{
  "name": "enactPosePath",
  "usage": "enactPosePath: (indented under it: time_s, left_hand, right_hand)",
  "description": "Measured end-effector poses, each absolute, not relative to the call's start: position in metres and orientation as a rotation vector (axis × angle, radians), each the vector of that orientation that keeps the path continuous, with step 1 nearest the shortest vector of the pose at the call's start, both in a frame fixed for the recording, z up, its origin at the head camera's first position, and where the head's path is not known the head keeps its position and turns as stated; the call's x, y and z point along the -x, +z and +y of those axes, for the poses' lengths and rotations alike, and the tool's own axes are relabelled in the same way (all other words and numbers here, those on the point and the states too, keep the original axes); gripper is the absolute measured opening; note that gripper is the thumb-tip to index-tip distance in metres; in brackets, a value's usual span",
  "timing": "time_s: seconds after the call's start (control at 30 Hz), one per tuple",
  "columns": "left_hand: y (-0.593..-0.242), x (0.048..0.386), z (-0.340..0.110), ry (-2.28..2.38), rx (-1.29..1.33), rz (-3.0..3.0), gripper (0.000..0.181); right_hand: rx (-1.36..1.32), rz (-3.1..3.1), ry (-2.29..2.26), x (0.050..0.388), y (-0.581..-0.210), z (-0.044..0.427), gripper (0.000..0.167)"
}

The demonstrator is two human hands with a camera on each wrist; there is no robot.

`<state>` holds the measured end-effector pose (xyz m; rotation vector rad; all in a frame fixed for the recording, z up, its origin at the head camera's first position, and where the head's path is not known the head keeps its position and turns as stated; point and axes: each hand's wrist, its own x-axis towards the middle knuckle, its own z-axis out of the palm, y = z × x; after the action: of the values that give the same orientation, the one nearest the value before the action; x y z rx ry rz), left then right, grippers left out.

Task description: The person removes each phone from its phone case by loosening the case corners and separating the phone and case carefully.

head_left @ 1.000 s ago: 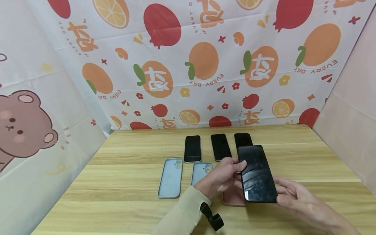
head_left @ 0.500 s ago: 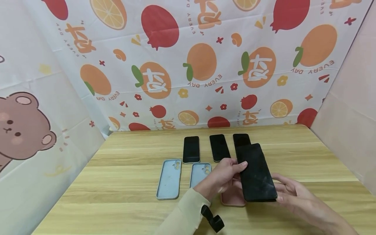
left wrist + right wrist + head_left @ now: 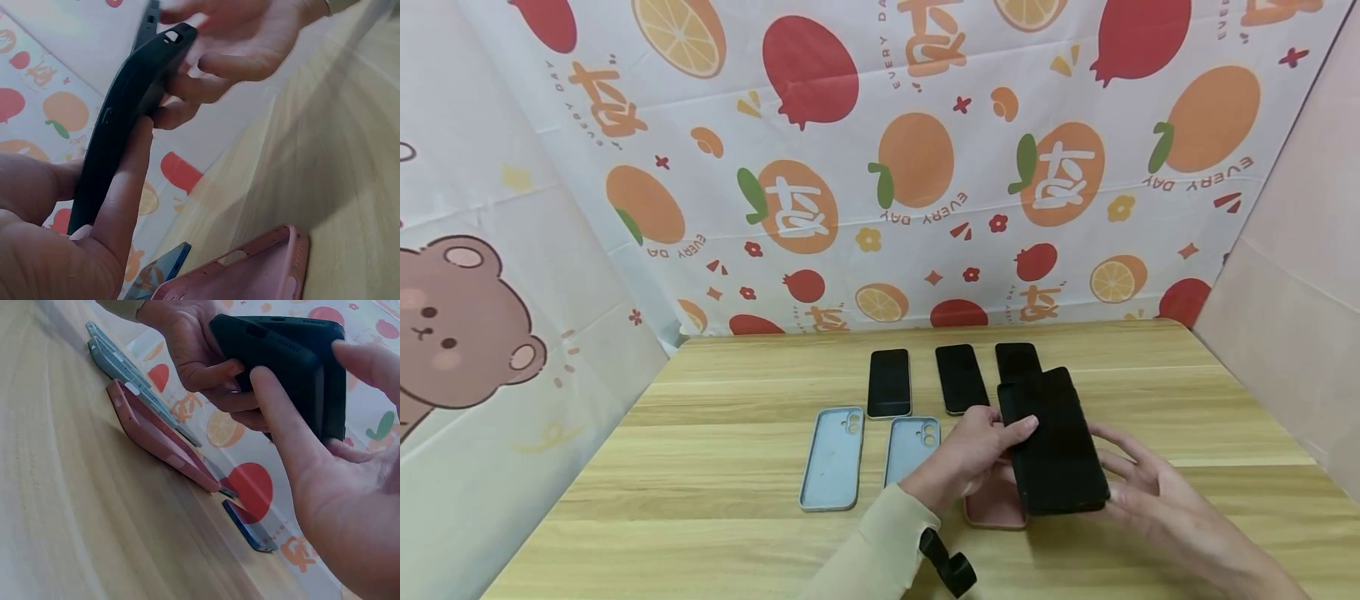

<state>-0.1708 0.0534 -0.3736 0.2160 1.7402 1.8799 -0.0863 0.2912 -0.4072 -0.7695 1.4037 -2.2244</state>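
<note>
A black phone (image 3: 1063, 458) is held above the table, screen up, at a slight angle to its dark phone case (image 3: 269, 350). In the right wrist view, the phone's bottom end stands apart from the case, leaving a wedge-shaped gap. My left hand (image 3: 966, 454) grips the left side, thumb over the front and fingers behind. At the lower right corner, my right hand (image 3: 1157, 500) pinches the phone, with its thumb at the edge and fingers behind. A pink phone case (image 3: 994, 504) lies beneath, partly hidden.
Three dark phones, left (image 3: 889, 383), middle (image 3: 961, 379) and right (image 3: 1017, 358), lie in a row behind. Two light blue cases, one at left (image 3: 832, 458) and one partly covered (image 3: 910, 446), lie on the wooden table (image 3: 715, 467). A fruit-print cloth (image 3: 850, 208) hangs behind.
The phone's bottom end has come up out of the case, and the phone has turned slightly against it. Screen reflections have faded. The hands stay in nearly the same place.
</note>
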Motion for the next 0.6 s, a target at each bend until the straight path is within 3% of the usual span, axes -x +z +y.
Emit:
enactPosePath:
  time_s: [0.43, 0.6]
  left_hand:
    - [-0.3788, 0.1691, 0.0617, 1.867, -0.224, 1.886, 0.034]
    - [-0.3783, 0.1686, 0.0630, 1.883, -0.248, 1.805, 0.034]
  right_hand:
    - [0.268, 2.204, -1.947, 0.0800, -0.4003, 0.2845, 0.066]
    - [0.341, 2.190, -1.998, 0.0831, -0.4031, 0.2893, 0.059]
